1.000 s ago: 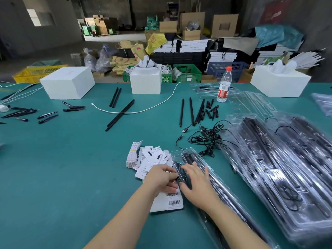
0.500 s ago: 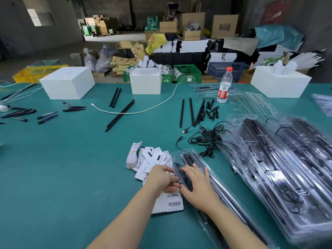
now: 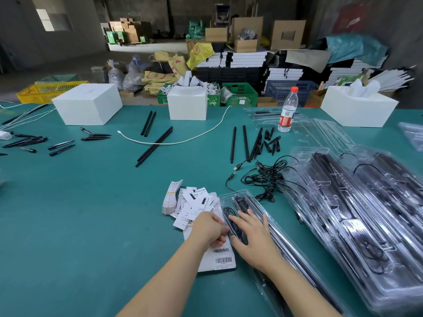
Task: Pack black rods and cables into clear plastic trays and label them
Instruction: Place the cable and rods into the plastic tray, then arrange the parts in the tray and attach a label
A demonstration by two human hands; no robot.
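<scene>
The clear tray (image 3: 256, 210) holding black rods and a coiled cable lies on the green table (image 3: 91, 225) under the right hand (image 3: 254, 241), whose straight fingers press flat on it. The left hand (image 3: 209, 229), touching its left edge, pinches something small, resting on a barcode label sheet (image 3: 219, 259). Loose labels (image 3: 192, 202) lie just beyond the left hand; tangled cables (image 3: 267, 177) and filled trays (image 3: 366, 213) lie beyond and to the right of the right hand.

One head-worn wide-angle camera looks forward and down, close over the green table (image 3: 80, 225), toward the cluttered back wall.
</scene>
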